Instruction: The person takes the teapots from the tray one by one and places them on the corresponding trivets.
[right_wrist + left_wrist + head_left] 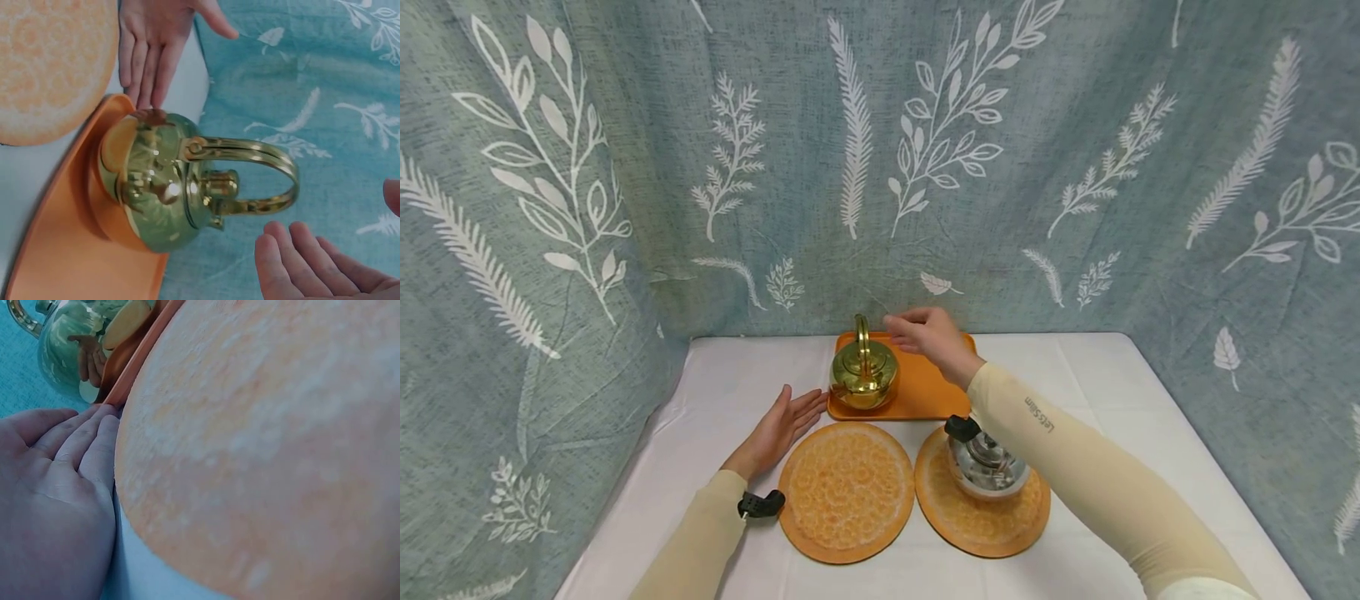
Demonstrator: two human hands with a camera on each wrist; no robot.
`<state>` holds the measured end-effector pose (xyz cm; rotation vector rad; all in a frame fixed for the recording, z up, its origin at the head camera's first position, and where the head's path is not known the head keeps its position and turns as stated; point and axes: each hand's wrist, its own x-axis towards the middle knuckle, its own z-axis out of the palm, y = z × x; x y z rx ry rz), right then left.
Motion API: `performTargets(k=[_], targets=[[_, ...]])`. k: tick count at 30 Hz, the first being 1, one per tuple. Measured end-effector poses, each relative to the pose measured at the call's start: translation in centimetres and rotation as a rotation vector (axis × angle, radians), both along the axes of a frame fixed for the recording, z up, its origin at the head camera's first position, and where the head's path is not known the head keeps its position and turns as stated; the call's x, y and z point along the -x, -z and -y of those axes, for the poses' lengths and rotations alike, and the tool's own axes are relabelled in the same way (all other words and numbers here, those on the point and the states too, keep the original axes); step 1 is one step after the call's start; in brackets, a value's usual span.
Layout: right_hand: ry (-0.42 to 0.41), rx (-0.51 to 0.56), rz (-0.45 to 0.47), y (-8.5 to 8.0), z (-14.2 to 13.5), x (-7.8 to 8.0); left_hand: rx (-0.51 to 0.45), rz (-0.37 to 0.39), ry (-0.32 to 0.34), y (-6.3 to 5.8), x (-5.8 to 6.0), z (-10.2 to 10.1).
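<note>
A shiny brass-coloured kettle [863,379] with an upright hoop handle [250,148] stands on the left part of an orange tray [932,387]. My right hand [934,340] hovers over the tray, just right of the handle. Its fingers are extended and hold nothing, with a small gap to the handle in the right wrist view. On the white cloth, my left hand [781,429] lies beside the tray's left front corner, fingers straight. Its fingertips [107,412] reach the tray's edge; whether they touch is hard to tell.
Two round orange patterned mats [847,492] lie in front of the tray. On the right mat [977,533] sits a silver lidded vessel [992,475], partly covered by my right sleeve. A leaf-patterned curtain [820,167] hangs behind the table and along both sides.
</note>
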<state>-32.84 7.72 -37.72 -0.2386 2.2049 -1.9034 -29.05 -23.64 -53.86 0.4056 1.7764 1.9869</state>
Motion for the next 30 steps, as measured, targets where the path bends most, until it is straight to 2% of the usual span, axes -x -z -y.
performTargets(k=[11,19,30], targets=[[-0.022,0.024,0.059,1.3,1.4,0.7,-0.006,-0.019,0.018,-0.1,0.0,0.1],[-0.015,-0.013,0.062,1.9,2.9,0.5,-0.013,-0.015,0.01,0.2,0.0,0.1],[0.001,-0.021,0.054,2.9,3.8,1.1,0.002,-0.021,0.005,0.1,-0.1,0.2]])
